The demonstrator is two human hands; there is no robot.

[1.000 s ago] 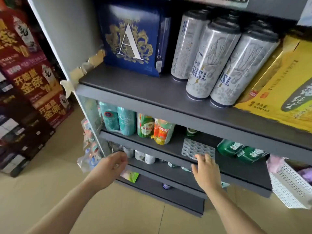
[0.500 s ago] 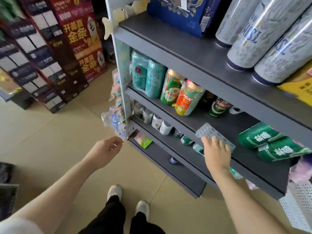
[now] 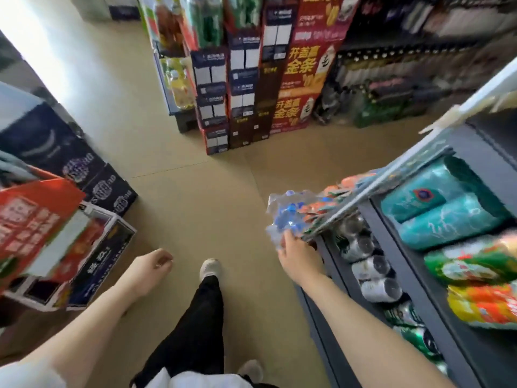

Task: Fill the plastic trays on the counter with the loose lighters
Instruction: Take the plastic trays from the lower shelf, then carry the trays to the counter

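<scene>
My right hand (image 3: 298,254) reaches forward at the end of the grey shelf unit (image 3: 414,278), with its fingers up against a bunch of clear hanging packets with blue bits (image 3: 288,214). The fingertips are hidden among that clear plastic and the picture is blurred, so whether the hand holds the plastic tray cannot be told. My left hand (image 3: 151,267) hangs over the floor with loosely curled fingers and holds nothing. No lighters or counter are in view.
Teal, green and orange can packs (image 3: 444,208) lie on the shelves at right. Stacked cartons (image 3: 296,65) stand ahead across the beige floor. Red and dark boxes (image 3: 50,233) sit at left. My dark trouser leg and white shoe (image 3: 210,268) are below.
The view has swung left, away from the shelves toward the aisle. My right hand left the tray's spot on the shelf and moved to the shelf end. My left hand stayed low and loose.
</scene>
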